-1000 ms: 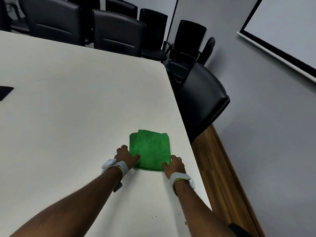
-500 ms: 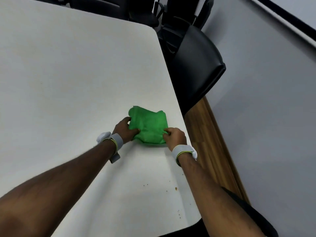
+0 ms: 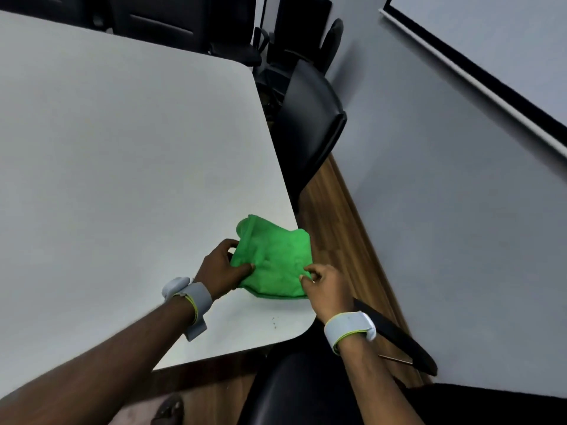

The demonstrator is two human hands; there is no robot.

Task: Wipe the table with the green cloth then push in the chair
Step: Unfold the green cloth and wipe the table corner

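Head view looks down on a wide white worktop (image 3: 116, 154) that fills the left and middle of the scene, its rounded near right corner close to the person. To the right runs a grey wall (image 3: 445, 210) with a black-framed screen (image 3: 491, 50) at the far right, and a strip of wood floor (image 3: 343, 228) lies between worktop and wall. A black chair (image 3: 310, 127) stands at the worktop's right edge, farther off, its back tilted toward the wall and apart from the edge. More dark chairs (image 3: 159, 23) line the far side. Another dark seat (image 3: 294, 391) sits near, just below the worktop's near corner.

Both forearms reach in from the near side, each with a grey wristband (image 3: 349, 328). The cloth (image 3: 273, 259), bright green and bunched, is at the near right corner of the worktop, its right part hanging past the edge over the floor. The left hand (image 3: 219, 268) pinches its left side, thumb on top and fingers curled beneath. The right hand (image 3: 326, 286) grips its near right corner, fingers closed on the fabric. Whether the cloth's underside touches the worktop I cannot tell. A few dark crumbs (image 3: 274, 322) lie on the worktop just near of the cloth.
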